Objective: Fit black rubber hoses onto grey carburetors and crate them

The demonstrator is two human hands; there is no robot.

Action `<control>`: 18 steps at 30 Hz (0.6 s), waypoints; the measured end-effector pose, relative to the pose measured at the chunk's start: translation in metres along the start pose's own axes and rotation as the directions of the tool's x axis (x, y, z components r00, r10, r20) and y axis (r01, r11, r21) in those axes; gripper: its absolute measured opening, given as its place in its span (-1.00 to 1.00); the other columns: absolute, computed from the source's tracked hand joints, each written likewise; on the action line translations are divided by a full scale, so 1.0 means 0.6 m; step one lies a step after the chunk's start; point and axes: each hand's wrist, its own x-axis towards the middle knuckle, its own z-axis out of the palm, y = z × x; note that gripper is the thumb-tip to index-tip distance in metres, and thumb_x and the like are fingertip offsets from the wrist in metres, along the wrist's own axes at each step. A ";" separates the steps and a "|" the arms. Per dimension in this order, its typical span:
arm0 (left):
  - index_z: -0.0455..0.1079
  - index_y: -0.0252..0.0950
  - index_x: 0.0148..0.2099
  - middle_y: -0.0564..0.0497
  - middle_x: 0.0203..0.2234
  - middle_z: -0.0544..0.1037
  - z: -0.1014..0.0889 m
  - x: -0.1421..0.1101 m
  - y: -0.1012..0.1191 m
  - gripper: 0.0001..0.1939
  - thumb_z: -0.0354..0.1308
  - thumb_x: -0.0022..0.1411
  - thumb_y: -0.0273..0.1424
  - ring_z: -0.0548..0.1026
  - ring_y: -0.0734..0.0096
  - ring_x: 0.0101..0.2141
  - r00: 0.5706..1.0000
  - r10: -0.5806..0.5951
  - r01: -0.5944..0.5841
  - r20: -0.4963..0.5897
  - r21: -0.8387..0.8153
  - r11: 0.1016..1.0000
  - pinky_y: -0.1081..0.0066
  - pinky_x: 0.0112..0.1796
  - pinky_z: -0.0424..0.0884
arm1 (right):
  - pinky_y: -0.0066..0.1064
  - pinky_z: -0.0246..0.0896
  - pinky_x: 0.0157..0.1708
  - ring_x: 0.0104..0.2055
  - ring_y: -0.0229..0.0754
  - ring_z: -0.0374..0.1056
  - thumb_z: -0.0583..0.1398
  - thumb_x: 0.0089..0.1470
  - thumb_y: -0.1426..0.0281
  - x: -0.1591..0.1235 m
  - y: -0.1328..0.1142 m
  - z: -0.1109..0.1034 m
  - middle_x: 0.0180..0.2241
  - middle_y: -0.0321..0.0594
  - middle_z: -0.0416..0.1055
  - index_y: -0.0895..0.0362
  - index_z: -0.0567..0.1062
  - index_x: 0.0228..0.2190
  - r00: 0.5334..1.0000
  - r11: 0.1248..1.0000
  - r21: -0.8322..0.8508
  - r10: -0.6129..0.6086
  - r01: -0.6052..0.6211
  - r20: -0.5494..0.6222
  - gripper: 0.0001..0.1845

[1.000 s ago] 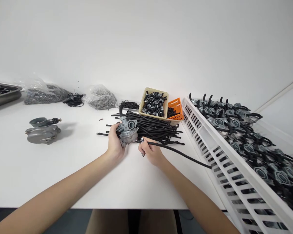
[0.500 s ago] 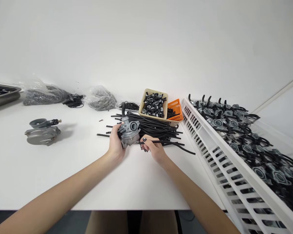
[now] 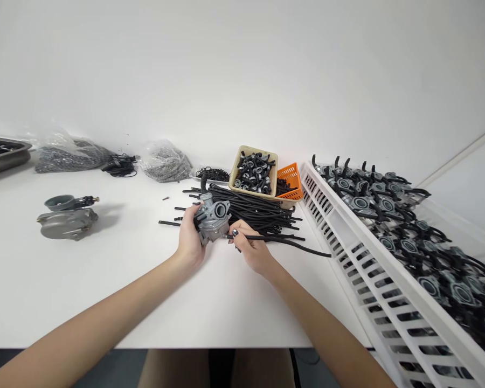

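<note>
Head view, held hose (image 3: 293, 243), near crate (image 3: 334, 211) edge

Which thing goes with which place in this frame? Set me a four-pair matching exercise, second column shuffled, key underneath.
1. Orange basket
2. Grey metal part
3. Steel tray
4. Loose black tube

A. In the right hand
B. At the view's far left edge
C. Beside the cream bin
D. In the left hand

Pairs: 1-C, 2-D, 3-B, 4-A
</note>
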 end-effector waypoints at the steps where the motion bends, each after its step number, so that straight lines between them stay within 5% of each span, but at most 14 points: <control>1: 0.35 -0.29 -0.45 0.11 -0.57 0.49 -0.001 0.001 0.000 -0.84 0.15 0.00 -0.28 0.41 0.46 -0.60 1.000 0.017 -0.017 0.002 0.003 1.000 0.54 -0.65 0.25 | -0.41 0.03 -0.48 -0.47 -0.32 0.08 0.01 0.22 0.21 -0.001 -0.001 0.001 -0.36 -0.24 0.21 0.13 0.28 -0.55 1.000 1.000 -0.018 0.000 0.000 0.009 -0.64; 13: 0.36 -0.25 -0.35 0.12 -0.50 0.42 -0.015 0.004 -0.006 -0.87 0.15 0.05 -0.31 0.37 0.51 -0.55 0.978 0.169 -0.179 0.119 0.076 0.981 0.58 -0.63 0.23 | -0.40 0.10 -0.44 -0.43 -0.29 0.14 -0.07 0.28 0.17 -0.005 0.002 0.006 -0.34 -0.22 0.20 0.13 0.32 -0.49 0.999 0.998 -0.067 -0.001 0.005 0.049 -0.59; 18: 0.33 -0.25 -0.40 0.12 -0.54 0.39 -0.010 -0.001 -0.003 -0.88 0.13 0.03 -0.31 0.32 0.51 -0.60 0.986 0.145 -0.149 0.089 0.045 0.988 0.56 -0.69 0.15 | -0.39 0.12 -0.41 -0.40 -0.27 0.17 -0.09 0.30 0.18 -0.006 0.004 0.009 -0.33 -0.21 0.21 0.12 0.30 -0.48 0.998 0.997 -0.072 -0.037 0.040 0.042 -0.59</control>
